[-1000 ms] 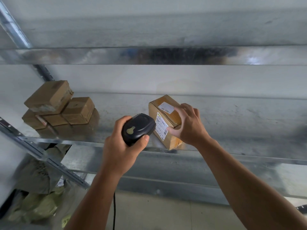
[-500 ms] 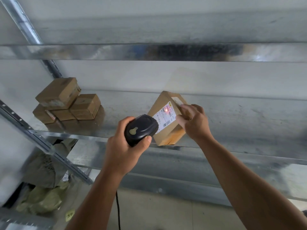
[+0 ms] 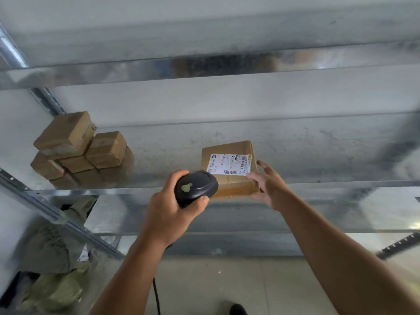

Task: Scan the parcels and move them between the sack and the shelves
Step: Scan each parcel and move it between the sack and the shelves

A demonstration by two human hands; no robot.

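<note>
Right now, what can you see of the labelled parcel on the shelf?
The parcel is a brown cardboard box lying flat near the front edge of the metal shelf. A white printed label with barcodes faces up. The right hand touches its near right corner with spread fingers. The scanner, gripped by the left hand, hides its near left corner.

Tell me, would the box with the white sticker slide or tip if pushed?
The box probably slides easily, since the metal shelf looks smooth. It seems to lie flat, so tipping looks unlikely. Its cardboard should feel stiff.
</note>
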